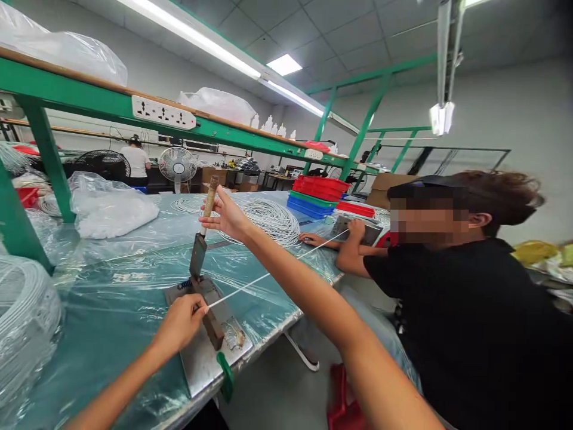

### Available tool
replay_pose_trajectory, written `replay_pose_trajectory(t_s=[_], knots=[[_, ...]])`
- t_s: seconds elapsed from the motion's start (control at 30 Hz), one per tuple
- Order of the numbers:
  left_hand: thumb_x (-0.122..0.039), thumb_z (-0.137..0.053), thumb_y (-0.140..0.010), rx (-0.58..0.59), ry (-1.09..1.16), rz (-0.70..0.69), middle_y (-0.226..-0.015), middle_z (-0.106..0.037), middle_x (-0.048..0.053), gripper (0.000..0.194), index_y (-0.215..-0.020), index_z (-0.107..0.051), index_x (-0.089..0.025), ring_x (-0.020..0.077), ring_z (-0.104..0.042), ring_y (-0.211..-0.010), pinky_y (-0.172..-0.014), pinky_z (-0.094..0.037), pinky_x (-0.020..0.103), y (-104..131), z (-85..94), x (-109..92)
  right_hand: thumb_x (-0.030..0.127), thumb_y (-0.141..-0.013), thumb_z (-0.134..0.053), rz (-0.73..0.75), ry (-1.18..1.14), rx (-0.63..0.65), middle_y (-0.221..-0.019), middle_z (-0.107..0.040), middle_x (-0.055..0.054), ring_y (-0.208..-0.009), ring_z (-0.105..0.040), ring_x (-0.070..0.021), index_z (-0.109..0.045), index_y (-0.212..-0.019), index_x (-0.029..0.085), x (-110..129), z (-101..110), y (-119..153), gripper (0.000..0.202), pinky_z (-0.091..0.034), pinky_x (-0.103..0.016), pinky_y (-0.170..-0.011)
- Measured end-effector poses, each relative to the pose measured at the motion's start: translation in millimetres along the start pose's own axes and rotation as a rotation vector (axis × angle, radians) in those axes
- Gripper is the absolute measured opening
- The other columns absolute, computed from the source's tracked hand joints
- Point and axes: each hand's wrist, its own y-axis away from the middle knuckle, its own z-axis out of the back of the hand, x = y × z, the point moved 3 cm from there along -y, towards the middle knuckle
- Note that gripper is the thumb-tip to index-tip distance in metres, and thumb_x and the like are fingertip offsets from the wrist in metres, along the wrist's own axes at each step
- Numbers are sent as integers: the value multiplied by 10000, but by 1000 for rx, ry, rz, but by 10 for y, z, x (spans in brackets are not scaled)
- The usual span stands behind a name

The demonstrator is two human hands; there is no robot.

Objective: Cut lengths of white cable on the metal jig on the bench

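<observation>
A bench-top lever cutter stands on a metal base plate point(201, 370) near the table's front edge, its blade arm point(197, 255) raised almost upright. My right hand point(230, 216) is at the worn lever handle point(209, 203), loosely round it with some fingers stretched past it. Low by the cutter's bar point(212, 325), my left hand point(182, 322) pinches the end of a white cable point(255, 282). That cable runs taut up to the right, passing my right forearm, toward a co-worker's raised hand point(357, 229).
Coiled white cable point(273, 218) lies behind the cutter; another wrapped coil point(27, 310) sits at left. A co-worker in black point(470, 322) is close on the right. Stacked red and blue trays point(313, 200) stand farther back. A green clamp point(226, 376) grips the front edge.
</observation>
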Motion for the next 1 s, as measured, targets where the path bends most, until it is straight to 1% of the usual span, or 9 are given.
replay_pose_trajectory(t_s=[0.1, 0.17, 0.3, 0.5, 0.6, 0.7, 0.8, 0.9, 1.0], knots=[[-393, -484, -661, 32, 351, 27, -526, -421, -24, 244, -599, -480, -157, 114, -378, -519, -523, -234, 229, -77, -116, 148, 609, -870, -263, -5, -19, 0, -1110, -500, -95, -702, -597, -140, -485, -1027, 155, -5, -14, 25, 529, -512, -306, -711], [-474, -529, -587, 14, 463, 40, -501, -383, -44, 321, -562, -464, -161, 91, -317, -492, -507, -207, 226, -104, -167, 219, 605, -877, -241, -12, -28, -1, -1127, -494, -95, -701, -595, -136, -485, -1018, 153, -4, -12, 48, 533, -509, -296, -700], [-617, -536, -558, -30, 521, 85, -446, -306, -74, 460, -527, -453, -166, 66, -233, -454, -482, -157, 226, -127, -238, 283, 601, -885, -216, -33, -56, -2, -1104, -512, -99, -708, -594, -136, -487, -983, 147, 9, 17, 143, 537, -506, -299, -712], [-680, -600, -451, -63, 564, 140, -428, -361, -56, 542, -467, -421, -169, 60, -264, -450, -475, -167, 220, -188, -339, 379, 532, -914, -230, -105, -76, 10, -992, -564, -93, -724, -611, -144, -524, -864, 143, -48, 128, 571, 491, -511, -304, -716], [-641, -624, -433, -65, 552, 176, -394, -291, -77, 509, -453, -410, -180, 54, -219, -426, -465, -131, 225, -217, -344, 433, 444, -893, -393, -153, -50, 53, -915, -586, -89, -732, -610, -139, -555, -788, 135, -160, 185, 915, 364, -510, -263, -685], [-579, -637, -448, -66, 534, 208, -387, -255, -83, 457, -447, -412, -181, 52, -195, -428, -470, -107, 229, -217, -324, 459, 335, -755, -616, -190, 4, 48, -965, -588, -78, -713, -595, -121, -579, -799, 143, -303, 247, 1241, 201, -491, -203, -582], [-544, -627, -466, -66, 531, 227, -404, -257, -80, 429, -444, -391, -186, 55, -202, -439, -471, -118, 230, -201, -308, 458, 262, -627, -701, -262, 107, 3, -1152, -536, -94, -692, -593, -120, -577, -995, 183, -448, 298, 1477, 396, -473, -202, -513], [-532, -615, -472, -67, 526, 229, -419, -272, -78, 410, -452, -395, -186, 56, -207, -446, -470, -132, 232, -199, -309, 452, 238, -569, -701, -333, 141, -20, -1324, -409, -109, -700, -599, -127, -498, -1166, 234, -539, 292, 1621, 631, -479, -222, -500], [-537, -613, -470, -67, 516, 232, -416, -269, -81, 409, -458, -403, -186, 54, -200, -440, -466, -129, 234, -219, -324, 471, 198, -540, -662, -425, 124, -93, -1265, -458, -111, -675, -586, -119, -409, -1248, 246, -593, 245, 1723, 754, -472, -218, -467]])
